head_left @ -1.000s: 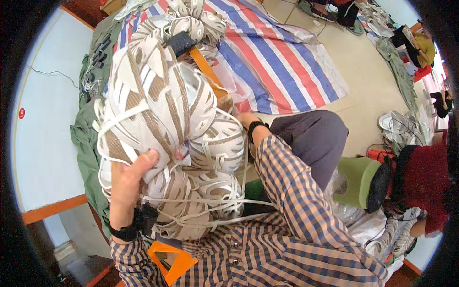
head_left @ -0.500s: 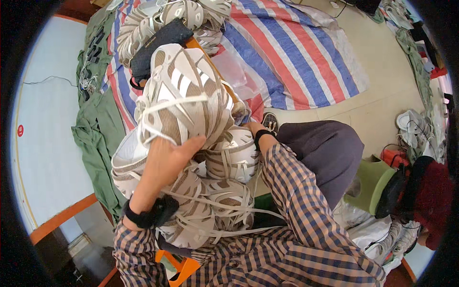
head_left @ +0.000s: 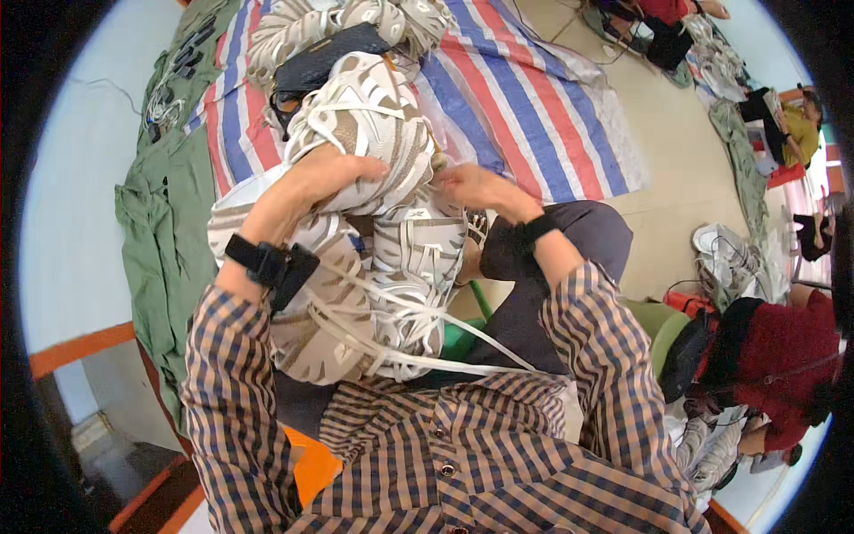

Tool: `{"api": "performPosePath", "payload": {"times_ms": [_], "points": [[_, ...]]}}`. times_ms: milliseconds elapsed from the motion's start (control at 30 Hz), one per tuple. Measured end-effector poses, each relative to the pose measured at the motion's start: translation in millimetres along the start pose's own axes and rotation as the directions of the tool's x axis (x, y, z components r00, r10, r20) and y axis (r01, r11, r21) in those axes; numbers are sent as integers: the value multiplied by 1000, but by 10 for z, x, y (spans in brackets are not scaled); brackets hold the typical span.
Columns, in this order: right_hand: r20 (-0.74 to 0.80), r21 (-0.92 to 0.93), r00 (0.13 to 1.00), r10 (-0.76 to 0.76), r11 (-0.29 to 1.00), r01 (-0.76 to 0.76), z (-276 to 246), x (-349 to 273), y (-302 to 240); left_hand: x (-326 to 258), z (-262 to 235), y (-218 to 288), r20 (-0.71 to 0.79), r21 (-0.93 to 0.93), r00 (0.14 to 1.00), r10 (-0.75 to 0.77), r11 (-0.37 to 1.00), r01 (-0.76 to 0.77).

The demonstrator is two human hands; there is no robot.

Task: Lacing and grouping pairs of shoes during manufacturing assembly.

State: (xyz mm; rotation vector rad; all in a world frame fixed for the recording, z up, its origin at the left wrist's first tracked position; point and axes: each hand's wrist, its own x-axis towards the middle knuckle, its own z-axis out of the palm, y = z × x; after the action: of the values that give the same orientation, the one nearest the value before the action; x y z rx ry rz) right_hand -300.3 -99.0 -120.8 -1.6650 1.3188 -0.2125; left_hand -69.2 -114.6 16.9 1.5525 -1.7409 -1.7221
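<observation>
Shoe uppers bundle [head_left: 356,222] on lap, both hands gripping its top, left [head_left: 325,178], right [head_left: 476,187], striped tarp [head_left: 534,107] beyond.

We see a pale beige floor [head_left: 676,178] spread under even, soft light, with a red, white and blue striped tarp [head_left: 534,107] laid across its far side. Along the tarp's left edge lies a crumpled green cloth [head_left: 165,222], and beyond that rises a light blue wall [head_left: 62,222] with an orange-brown baseboard [head_left: 80,347].

Bare floor [head_left: 663,191] beyond striped tarp [head_left: 525,98]
</observation>
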Motion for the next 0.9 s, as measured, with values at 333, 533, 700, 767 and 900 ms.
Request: {"api": "performPosePath", "payload": {"times_ms": [333,533,700,767,900], "points": [[106,-319,988,115,945,-76,543,111,-149,-534,112,-231,-116,169,970,214,966,-193],[-262,-625,846,-464,750,218,1125,436,1287,-848,581,104,-215,-40,846,487,861,-506],[-230,-192,964,-134,977,90,963,41,102,-800,298,-70,-266,-231,954,135,952,-199],[-335,360,941,-54,915,181,859,-19,143,-725,342,54,-218,-393,969,114,899,-194],[-11,993,1000,20,116,9,573,-347,-542,-791,283,-9,-241,-349,963,119,916,-200]]}}
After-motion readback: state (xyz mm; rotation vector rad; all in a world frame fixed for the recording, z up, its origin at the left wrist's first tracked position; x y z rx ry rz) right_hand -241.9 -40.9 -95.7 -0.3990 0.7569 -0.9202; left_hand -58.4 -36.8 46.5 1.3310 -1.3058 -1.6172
